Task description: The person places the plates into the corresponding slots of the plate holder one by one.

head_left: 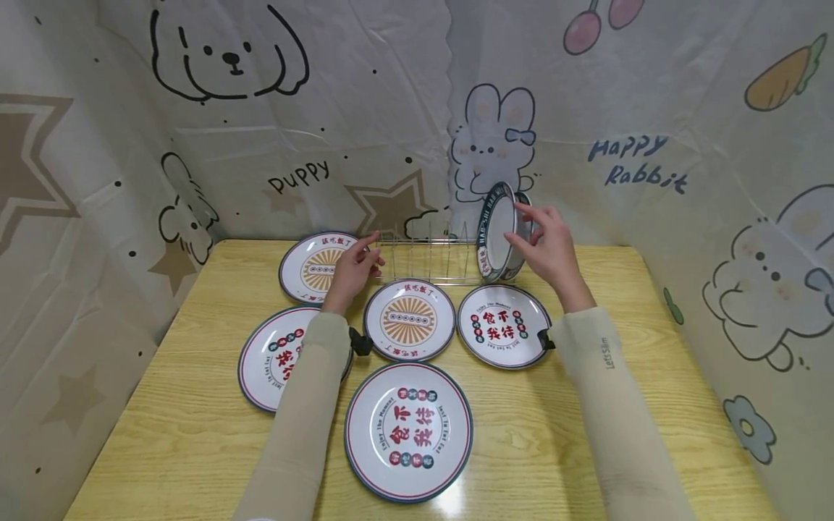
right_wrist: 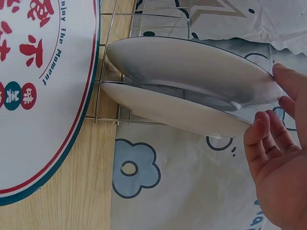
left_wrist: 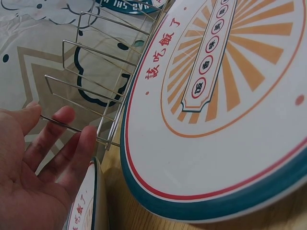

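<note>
My left hand (head_left: 355, 275) is at the left end of a wire plate rack (head_left: 430, 260), its thumb and fingers around the end wire in the left wrist view. At the rack's right end stand two round plates side by side, on edge and leaning. My right hand (head_left: 550, 242) pinches the rim of the nearer plate (right_wrist: 192, 67), thumb on its face and fingers behind. Its other fingertips are right at the edge of the second plate (right_wrist: 177, 112). The nearer plate's dark rim band bears white lettering.
Several printed plates lie flat before the rack: sunburst plates at the back left (head_left: 313, 286) and middle (head_left: 410, 289), red-lettered plates at left (head_left: 257, 362), right (head_left: 504, 351) and front (head_left: 409, 485). A cartoon-printed cloth (head_left: 391, 87) hangs behind the wooden table (head_left: 521, 449).
</note>
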Motion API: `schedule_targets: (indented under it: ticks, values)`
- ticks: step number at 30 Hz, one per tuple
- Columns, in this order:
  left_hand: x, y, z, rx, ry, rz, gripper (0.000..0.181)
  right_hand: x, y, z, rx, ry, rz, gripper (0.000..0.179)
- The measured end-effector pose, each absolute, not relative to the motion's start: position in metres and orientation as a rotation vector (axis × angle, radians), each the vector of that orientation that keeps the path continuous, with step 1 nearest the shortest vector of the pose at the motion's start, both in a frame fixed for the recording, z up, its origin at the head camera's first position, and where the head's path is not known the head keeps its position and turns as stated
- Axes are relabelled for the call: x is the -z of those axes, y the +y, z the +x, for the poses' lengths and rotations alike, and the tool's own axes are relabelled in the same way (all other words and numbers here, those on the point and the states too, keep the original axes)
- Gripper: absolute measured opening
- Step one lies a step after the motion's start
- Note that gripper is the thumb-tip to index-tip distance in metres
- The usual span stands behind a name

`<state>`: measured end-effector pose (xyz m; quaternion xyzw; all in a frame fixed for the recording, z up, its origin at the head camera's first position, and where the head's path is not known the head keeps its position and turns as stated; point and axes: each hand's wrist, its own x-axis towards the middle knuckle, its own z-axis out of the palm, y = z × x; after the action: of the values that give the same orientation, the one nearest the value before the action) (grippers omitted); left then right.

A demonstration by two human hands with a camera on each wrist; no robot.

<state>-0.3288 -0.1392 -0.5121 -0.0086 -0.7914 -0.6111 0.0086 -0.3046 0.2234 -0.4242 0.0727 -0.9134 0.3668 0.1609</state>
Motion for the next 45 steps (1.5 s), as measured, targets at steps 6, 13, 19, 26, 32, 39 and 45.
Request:
schedule_targets:
  ticks: [6,13,19,26,32,39,45]
  values:
    - [0.512,-0.140,-0.329,1.897,-2.475,-0.034,0.046,0.423,0.228,-0.306,-1.047,-2.604,0.226,0.054]
    - [0.513,-0.139,-0.329,1.888,-2.479,-0.031,0.045,0.422,0.230,-0.307,-1.064,-2.620,0.236,0.053]
    - [0.513,-0.139,-0.328,1.882,-2.488,-0.027,0.045,0.423,0.230,-0.307,-1.080,-2.635,0.229,0.053]
    - [0.512,-0.139,-0.327,1.879,-2.494,-0.021,0.045,0.420,0.231,-0.304,-1.084,-2.642,0.226,0.053]
    - [0.512,-0.139,-0.327,1.878,-2.494,-0.027,0.045,0.413,0.240,-0.293,-1.088,-2.610,0.233,0.053]
    - [0.509,-0.138,-0.327,1.864,-2.510,-0.017,0.045,0.418,0.264,-0.267,-1.154,-2.548,0.196,0.050]
    - [0.510,-0.138,-0.327,1.897,-2.500,-0.002,0.045,0.440,0.288,-0.246,-1.212,-2.631,0.092,0.052]
